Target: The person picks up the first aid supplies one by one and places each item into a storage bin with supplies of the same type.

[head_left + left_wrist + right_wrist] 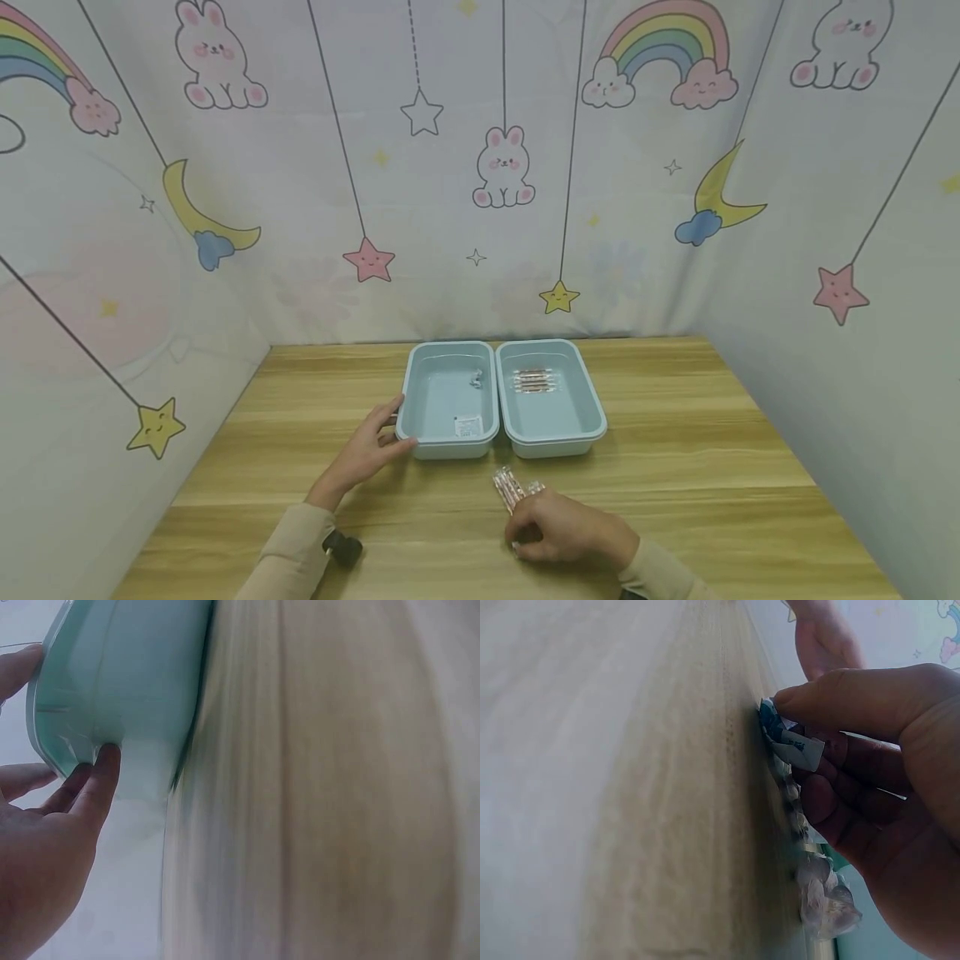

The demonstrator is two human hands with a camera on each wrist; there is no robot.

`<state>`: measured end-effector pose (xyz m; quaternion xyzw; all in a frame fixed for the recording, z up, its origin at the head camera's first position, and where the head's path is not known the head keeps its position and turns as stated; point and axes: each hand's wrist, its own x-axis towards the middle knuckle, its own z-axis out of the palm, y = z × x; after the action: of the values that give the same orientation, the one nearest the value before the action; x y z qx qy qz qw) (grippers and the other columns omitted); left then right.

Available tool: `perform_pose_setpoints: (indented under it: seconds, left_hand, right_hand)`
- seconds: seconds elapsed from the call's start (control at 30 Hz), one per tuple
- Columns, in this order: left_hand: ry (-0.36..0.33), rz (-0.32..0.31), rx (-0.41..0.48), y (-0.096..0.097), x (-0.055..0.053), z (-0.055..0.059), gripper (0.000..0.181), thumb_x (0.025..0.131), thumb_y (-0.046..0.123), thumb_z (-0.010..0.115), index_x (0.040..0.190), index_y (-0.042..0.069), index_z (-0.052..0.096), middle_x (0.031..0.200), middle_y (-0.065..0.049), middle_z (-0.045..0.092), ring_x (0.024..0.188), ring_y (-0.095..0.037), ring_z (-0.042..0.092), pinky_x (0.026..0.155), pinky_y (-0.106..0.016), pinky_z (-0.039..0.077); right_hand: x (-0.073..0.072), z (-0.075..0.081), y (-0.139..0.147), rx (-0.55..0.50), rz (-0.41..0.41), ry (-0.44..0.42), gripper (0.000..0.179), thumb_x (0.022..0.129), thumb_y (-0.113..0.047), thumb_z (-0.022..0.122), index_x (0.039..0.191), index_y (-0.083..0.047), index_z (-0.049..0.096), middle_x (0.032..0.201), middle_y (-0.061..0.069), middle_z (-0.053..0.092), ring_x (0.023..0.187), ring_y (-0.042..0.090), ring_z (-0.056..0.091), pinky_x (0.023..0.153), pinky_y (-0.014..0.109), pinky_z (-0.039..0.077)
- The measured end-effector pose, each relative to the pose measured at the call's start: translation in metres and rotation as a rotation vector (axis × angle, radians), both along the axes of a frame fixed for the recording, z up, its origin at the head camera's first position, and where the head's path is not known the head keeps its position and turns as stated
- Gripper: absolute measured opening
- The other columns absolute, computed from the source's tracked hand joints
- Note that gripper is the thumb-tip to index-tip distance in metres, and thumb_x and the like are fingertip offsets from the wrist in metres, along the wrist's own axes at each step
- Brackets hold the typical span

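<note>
Your left hand (372, 446) is touching the left box (438, 404) with its fingers out straight. In front of the right box (547, 418), your right hand (566, 525) is pinching shiny packets (507, 489) at the bench (697, 483), seemingly gathering them; lifting is probably calling for a snug pinch.

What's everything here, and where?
table: one, light brown, lower half
walls: three, white, cartoon-printed, around table
left bin: one, pale blue, on table
right bin: one, pale blue, beside it
packet: one, white, in left bin
scrap: one, silvery, in left bin
sticks: several, brownish, in right bin
more sticks: count unclear, pinkish, at right hand
wrapper: one, white and blue, in right hand
left hand: one, touching left bin
right hand: one, pinching wrapper
sleeves: two, beige, bottom edge
wrist devices: two, black, at sleeves
</note>
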<state>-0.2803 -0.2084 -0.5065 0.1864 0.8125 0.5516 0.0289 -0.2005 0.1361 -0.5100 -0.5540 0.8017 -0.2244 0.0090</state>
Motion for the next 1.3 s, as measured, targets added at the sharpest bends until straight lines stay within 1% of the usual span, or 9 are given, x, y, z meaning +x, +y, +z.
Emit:
perform_pose_setpoints:
  seconds: [0.33,0.53,0.7,0.8,0.9,1.03,1.17,1.3]
  left_hand:
    - [0.008,-0.004,-0.003,0.0,0.0,0.001,0.084,0.087,0.018,0.075,0.152,0.0,0.026,0.147,-0.026,0.033,0.134,-0.044,0.039,0.11,-0.044,0.044]
    - [0.006,-0.008,-0.004,-0.001,-0.001,-0.001,0.085,0.087,0.02,0.075,0.153,0.002,0.024,0.146,-0.025,0.034,0.135,-0.042,0.039,0.11,-0.042,0.044]
    - [0.015,-0.017,-0.007,-0.002,-0.002,-0.003,0.085,0.087,0.02,0.075,0.153,0.001,0.024,0.146,-0.026,0.034,0.133,-0.044,0.041,0.109,-0.043,0.045]
    - [0.012,-0.016,-0.002,-0.002,-0.002,-0.002,0.085,0.087,0.019,0.075,0.153,0.001,0.024,0.146,-0.026,0.034,0.133,-0.044,0.041,0.109,-0.044,0.045]
    - [0.009,-0.013,0.003,-0.001,-0.001,-0.001,0.085,0.087,0.019,0.075,0.153,0.001,0.025,0.146,-0.026,0.034,0.133,-0.044,0.041,0.109,-0.044,0.045]
    - [0.01,-0.013,0.006,-0.001,0.0,0.0,0.085,0.087,0.018,0.075,0.153,0.0,0.025,0.145,-0.027,0.034,0.133,-0.044,0.041,0.109,-0.044,0.045]
    - [0.013,-0.014,0.001,-0.001,-0.001,-0.001,0.085,0.087,0.018,0.075,0.153,0.0,0.025,0.146,-0.027,0.034,0.133,-0.045,0.041,0.108,-0.044,0.046]
    - [0.013,-0.013,0.004,-0.001,0.0,0.0,0.085,0.087,0.018,0.075,0.153,0.0,0.025,0.146,-0.027,0.033,0.133,-0.045,0.041,0.108,-0.044,0.046]
  right_hand:
    - [-0.001,0.0,0.001,0.002,-0.021,0.006,0.011,0.08,-0.015,0.076,0.089,-0.019,0.073,0.081,-0.011,0.066,0.078,-0.009,0.05,0.074,-0.005,0.036]
    - [0.0,0.002,0.003,-0.004,-0.057,-0.024,0.011,0.08,-0.015,0.076,0.09,-0.019,0.074,0.08,-0.013,0.064,0.076,-0.008,0.049,0.071,-0.004,0.037]
    - [0.0,0.004,0.003,-0.008,-0.088,-0.067,0.012,0.08,-0.013,0.075,0.091,-0.017,0.074,0.082,-0.011,0.065,0.075,-0.006,0.053,0.069,-0.002,0.041]
    - [-0.002,0.006,0.003,-0.012,-0.1,-0.092,0.012,0.08,-0.013,0.074,0.092,-0.017,0.074,0.083,-0.01,0.066,0.074,-0.006,0.054,0.067,-0.001,0.043]
    - [-0.003,0.007,0.002,-0.015,-0.104,-0.092,0.012,0.081,-0.013,0.074,0.092,-0.017,0.074,0.085,-0.01,0.067,0.074,-0.006,0.055,0.066,-0.001,0.044]
    - [-0.005,0.009,0.001,-0.028,-0.118,-0.084,0.012,0.081,-0.011,0.074,0.093,-0.016,0.074,0.087,-0.009,0.067,0.075,-0.004,0.056,0.067,0.001,0.045]
    - [-0.006,0.009,0.0,-0.049,-0.146,-0.098,0.012,0.082,-0.011,0.074,0.094,-0.014,0.074,0.087,-0.008,0.067,0.075,-0.004,0.056,0.065,0.003,0.048]
    - [-0.009,0.009,-0.001,-0.09,-0.151,-0.095,0.012,0.083,-0.011,0.074,0.096,-0.011,0.073,0.088,-0.005,0.069,0.074,-0.001,0.059,0.065,0.005,0.051]
